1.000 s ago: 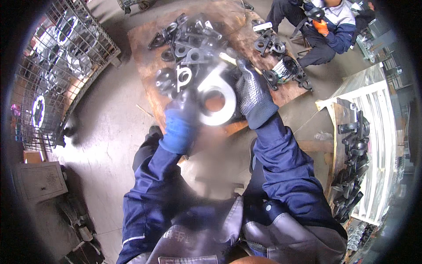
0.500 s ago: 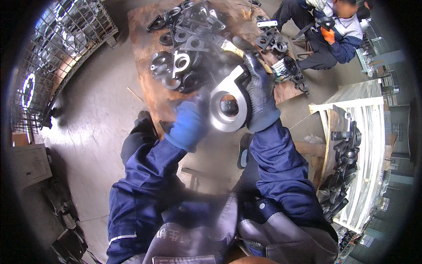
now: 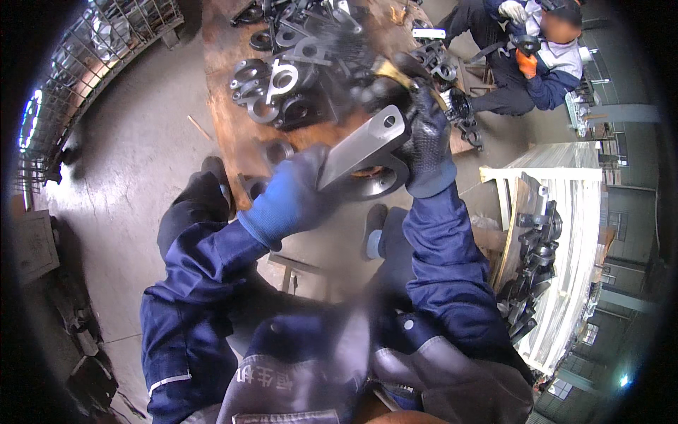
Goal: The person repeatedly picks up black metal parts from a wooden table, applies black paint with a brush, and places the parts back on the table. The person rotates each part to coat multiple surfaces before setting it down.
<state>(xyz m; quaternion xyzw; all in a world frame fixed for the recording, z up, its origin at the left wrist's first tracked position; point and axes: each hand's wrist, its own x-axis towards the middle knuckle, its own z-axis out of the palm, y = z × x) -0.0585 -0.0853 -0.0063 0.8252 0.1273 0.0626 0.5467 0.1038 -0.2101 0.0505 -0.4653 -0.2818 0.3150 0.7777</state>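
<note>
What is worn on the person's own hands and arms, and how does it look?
The left hand wears a blue glove, darker toward its far end. The right hand wears a dark, textured glove with a grey-blue cuff. The left sleeve is navy with a thin pale stripe; the right sleeve is navy too.

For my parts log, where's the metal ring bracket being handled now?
In the head view, the metal ring bracket sits slightly right of centre, between the left hand and right hand.

Wearer's two hands [image 3: 296, 187] [image 3: 427, 145], one held bracket [image 3: 364, 145]
</note>
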